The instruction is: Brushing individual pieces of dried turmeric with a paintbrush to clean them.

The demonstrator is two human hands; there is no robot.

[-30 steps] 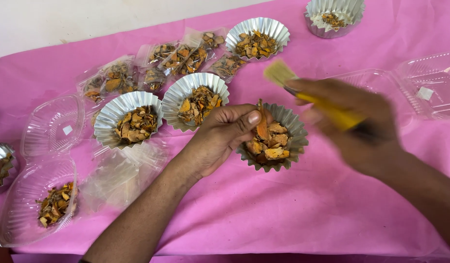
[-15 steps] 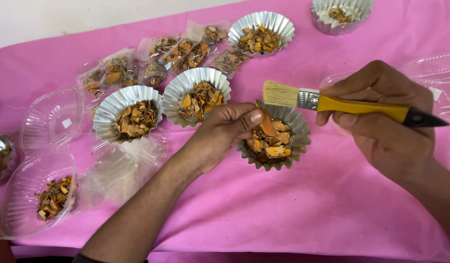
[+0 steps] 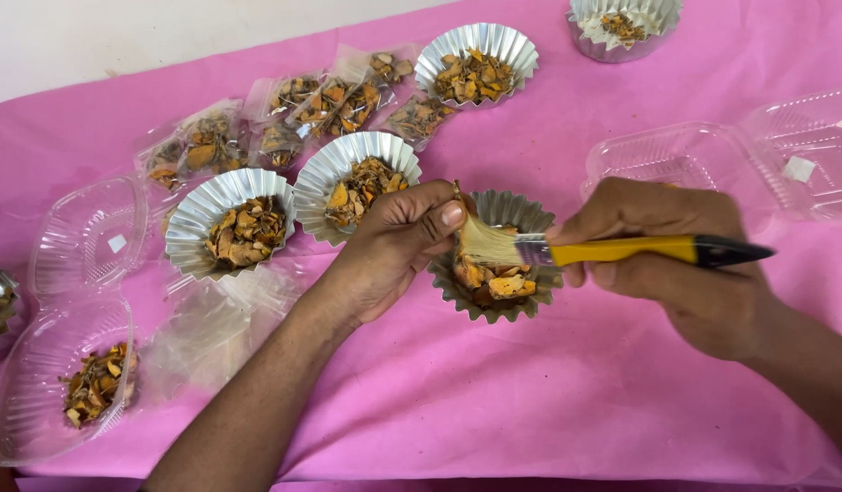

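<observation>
Between both hands' fingers [image 3: 443, 217], brush-touched foil cup [image 3: 530, 215]

Head view. My left hand [image 3: 393, 241] pinches the near rim of a fluted foil cup [image 3: 494, 260] of orange-brown dried pieces, thumb on the inside edge. My right hand [image 3: 676, 264] closes its grip on a yellow-handled brush [image 3: 603, 249], held nearly level, bristles resting on the cup's contents. Two more filled foil cups [image 3: 229, 223] [image 3: 352, 182] stand just left of my left hand; a fourth [image 3: 475, 59] lies farther back, beside a row of small clear bags [image 3: 284, 114] of the same pieces. Clear plastic clamshell boxes [image 3: 712, 159] sit behind my right hand, and another [image 3: 61, 383] at far left holds a few pieces. A pink cloth [image 3: 530, 401] covers the desk.
</observation>
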